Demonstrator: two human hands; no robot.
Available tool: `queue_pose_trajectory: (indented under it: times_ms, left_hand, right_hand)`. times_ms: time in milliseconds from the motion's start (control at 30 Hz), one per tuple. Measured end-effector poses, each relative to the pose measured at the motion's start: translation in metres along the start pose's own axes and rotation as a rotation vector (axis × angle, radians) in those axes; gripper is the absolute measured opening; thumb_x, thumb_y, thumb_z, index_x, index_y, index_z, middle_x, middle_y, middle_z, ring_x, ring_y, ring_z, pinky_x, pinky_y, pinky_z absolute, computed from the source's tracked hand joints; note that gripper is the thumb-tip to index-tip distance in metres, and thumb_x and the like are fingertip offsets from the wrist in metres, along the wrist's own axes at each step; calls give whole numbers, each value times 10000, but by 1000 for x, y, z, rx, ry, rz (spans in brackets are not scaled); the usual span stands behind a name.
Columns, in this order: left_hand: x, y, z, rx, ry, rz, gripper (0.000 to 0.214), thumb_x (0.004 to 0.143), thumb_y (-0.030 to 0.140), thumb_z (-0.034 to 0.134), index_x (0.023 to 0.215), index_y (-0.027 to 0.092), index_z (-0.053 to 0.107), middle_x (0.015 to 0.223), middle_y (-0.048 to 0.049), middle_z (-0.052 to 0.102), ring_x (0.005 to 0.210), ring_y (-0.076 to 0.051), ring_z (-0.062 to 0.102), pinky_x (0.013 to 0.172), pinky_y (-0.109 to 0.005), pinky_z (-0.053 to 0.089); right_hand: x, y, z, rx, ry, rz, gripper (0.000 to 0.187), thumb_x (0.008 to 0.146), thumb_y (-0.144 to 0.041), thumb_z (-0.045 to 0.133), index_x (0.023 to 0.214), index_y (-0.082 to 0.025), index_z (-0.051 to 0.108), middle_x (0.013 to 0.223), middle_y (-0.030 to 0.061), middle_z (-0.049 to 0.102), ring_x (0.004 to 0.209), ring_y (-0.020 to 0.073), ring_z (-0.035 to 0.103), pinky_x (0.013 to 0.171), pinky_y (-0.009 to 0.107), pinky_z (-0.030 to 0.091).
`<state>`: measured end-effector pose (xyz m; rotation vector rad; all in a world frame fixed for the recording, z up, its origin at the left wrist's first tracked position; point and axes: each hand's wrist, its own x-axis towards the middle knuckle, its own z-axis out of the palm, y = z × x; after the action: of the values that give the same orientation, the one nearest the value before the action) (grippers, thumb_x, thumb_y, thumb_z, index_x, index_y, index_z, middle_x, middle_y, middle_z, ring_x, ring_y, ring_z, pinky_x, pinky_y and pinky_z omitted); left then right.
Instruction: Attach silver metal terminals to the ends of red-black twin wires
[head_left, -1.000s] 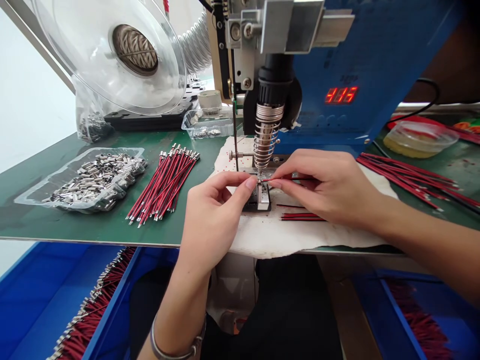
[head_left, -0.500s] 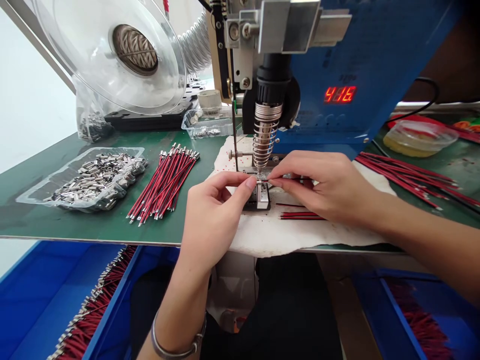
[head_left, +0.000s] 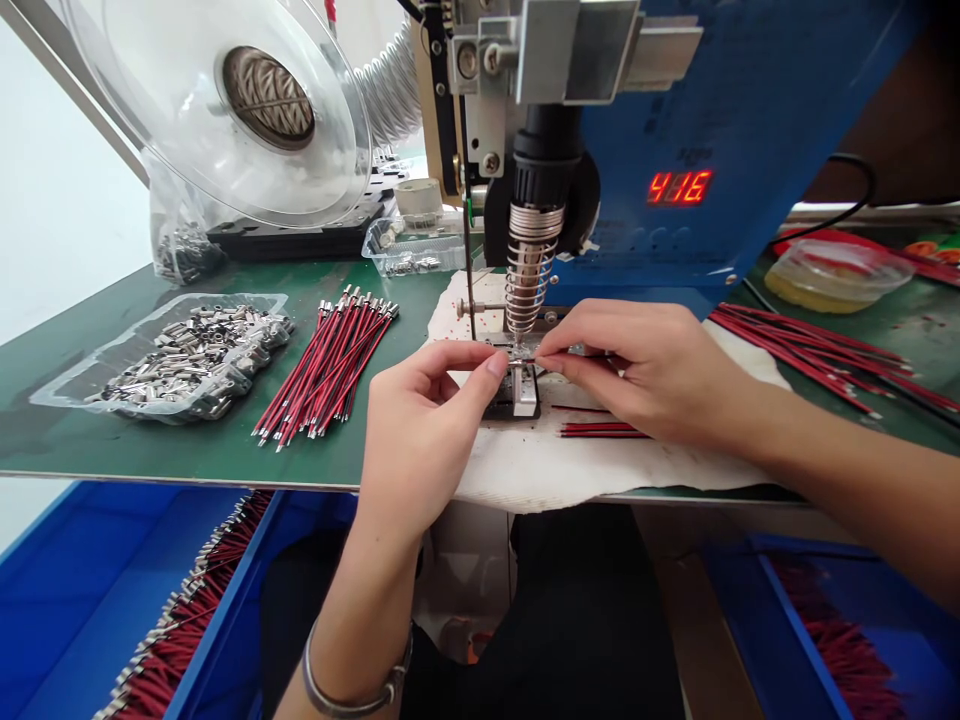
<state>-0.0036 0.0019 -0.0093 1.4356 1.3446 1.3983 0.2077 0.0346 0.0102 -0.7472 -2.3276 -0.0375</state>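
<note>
My left hand (head_left: 427,430) pinches thumb and forefinger at the small metal fixture (head_left: 523,390) under the soldering tip with its coil guard (head_left: 529,280); what it pinches is too small to make out. My right hand (head_left: 645,365) comes in from the right. Its fingers are closed on a thin red-and-black wire, whose end it holds at the fixture below the tip. The fingertips of both hands nearly meet there. Two or three loose wires (head_left: 604,430) lie on the white cloth (head_left: 540,470) just below my right hand.
A bundle of red-and-black wires with metal ends (head_left: 326,365) and a clear tray of metal terminals (head_left: 184,355) lie to the left on the green bench. More wires (head_left: 817,355) lie to the right. The blue machine's display (head_left: 679,187) reads 416. Blue bins (head_left: 97,600) sit below.
Both hands have stayed at the fixture, my right hand creeping slightly left and up. The machine's display went from 415 to 416.
</note>
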Motion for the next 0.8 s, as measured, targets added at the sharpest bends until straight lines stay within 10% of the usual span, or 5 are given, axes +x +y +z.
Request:
queue_pose_trajectory:
  times_ms: [800]
  left_hand:
    - [-2,5,-1,18,-4,54,309,902,467,727,764,191,710,674,-8,596,566,-120,401,513,-273,295]
  right_hand:
    - [1,-3,-1,31,-16,35,129,1003,-172,586,971,-211,705,894,24,746,717,156,659,612,299,481]
